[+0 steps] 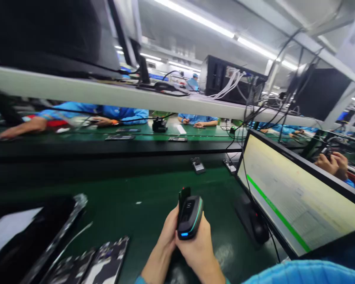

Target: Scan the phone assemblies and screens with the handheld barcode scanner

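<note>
Near the middle of the green bench (121, 209), both of my hands are close together. My right hand (199, 246) is wrapped round a black barcode scanner (190, 216) with a teal stripe and a lit blue light at its near end. My left hand (166, 232) is closed on a dark flat piece (184, 193) that stands just beyond the scanner. A small red spot shows at that piece's top edge. The scanner hides most of the piece, so its kind cannot be made out.
Opened phones (106, 260) lie at lower left beside a black tray (32, 236). A monitor (301, 193) stands at right, with a black mouse (258, 228) before it. Another phone (198, 165) lies farther back. Co-workers in blue sleeves (85, 110) work beyond the shelf.
</note>
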Demonstrator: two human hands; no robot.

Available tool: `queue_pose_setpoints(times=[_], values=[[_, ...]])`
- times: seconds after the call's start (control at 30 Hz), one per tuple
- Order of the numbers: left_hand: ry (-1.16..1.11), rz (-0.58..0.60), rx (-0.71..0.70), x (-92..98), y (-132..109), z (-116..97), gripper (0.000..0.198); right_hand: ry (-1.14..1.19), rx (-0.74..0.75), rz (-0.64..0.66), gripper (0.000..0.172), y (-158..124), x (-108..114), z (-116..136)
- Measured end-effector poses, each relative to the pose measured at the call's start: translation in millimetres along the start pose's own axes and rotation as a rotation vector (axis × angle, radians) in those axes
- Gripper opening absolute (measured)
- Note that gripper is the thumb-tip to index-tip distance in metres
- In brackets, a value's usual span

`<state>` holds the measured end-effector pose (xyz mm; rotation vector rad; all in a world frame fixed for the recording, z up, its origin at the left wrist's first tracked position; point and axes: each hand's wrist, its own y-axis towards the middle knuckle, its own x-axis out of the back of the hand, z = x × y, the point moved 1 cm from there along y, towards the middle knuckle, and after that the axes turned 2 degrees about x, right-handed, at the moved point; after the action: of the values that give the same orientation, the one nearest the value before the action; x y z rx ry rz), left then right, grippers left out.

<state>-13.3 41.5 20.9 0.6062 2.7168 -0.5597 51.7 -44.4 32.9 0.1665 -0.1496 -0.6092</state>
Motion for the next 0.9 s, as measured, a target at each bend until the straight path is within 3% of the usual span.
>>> queue_pose_setpoints(times=[0.07, 0.2, 0.33, 0.43, 0.5, 0.6, 0.67, 0.73, 0.9], values=[[-0.178, 0.002, 0.013, 0.1, -8.8, 0.0, 0.047, -0.01, -0.049, 0.039, 0.049, -4.9, 1.2, -1.7], [-0.33, 0.148, -0.027, 10.2, -18.6, -6.0, 0.056, -0.066, -0.174, 0.052, 0.029, -1.5, 18.9, -2.9], [-0.329, 0.247, -0.1, 26.5, -27.9, -11.7, 0.058, -0.046, -0.267, 0.132, 0.042, 9.4, 30.9, 3.9], [-0.257, 0.147, -0.163, 33.5, -25.8, -7.8, 0.083, -0.048, -0.316, 0.256, 0.04, 2.7, 43.2, 8.8], [-0.196, 0.033, -0.136, 35.5, -18.2, -0.1, 0.093, -0.213, -0.353, 0.251, 0.035, -9.5, 56.5, 9.9], [-0.036, -0.117, -0.132, 36.9, -4.8, 12.5, 0.066, -0.456, -0.355, 0.26, 0.026, -27.8, 69.5, 13.4], [0.086, -0.21, -0.186, 37.4, -0.2, 17.5, 0.037, -0.467, -0.307, 0.394, 0.019, -34.9, 63.6, 19.6], [0.158, -0.278, -0.22, 37.2, -0.5, 18.8, 0.024, -0.446, -0.276, 0.446, 0.016, -37.7, 48.8, 28.1], [0.161, -0.349, -0.249, 33.8, -11.1, 14.2, 0.027, -0.445, -0.276, 0.193, 0.024, -41.3, 19.8, 40.7]])
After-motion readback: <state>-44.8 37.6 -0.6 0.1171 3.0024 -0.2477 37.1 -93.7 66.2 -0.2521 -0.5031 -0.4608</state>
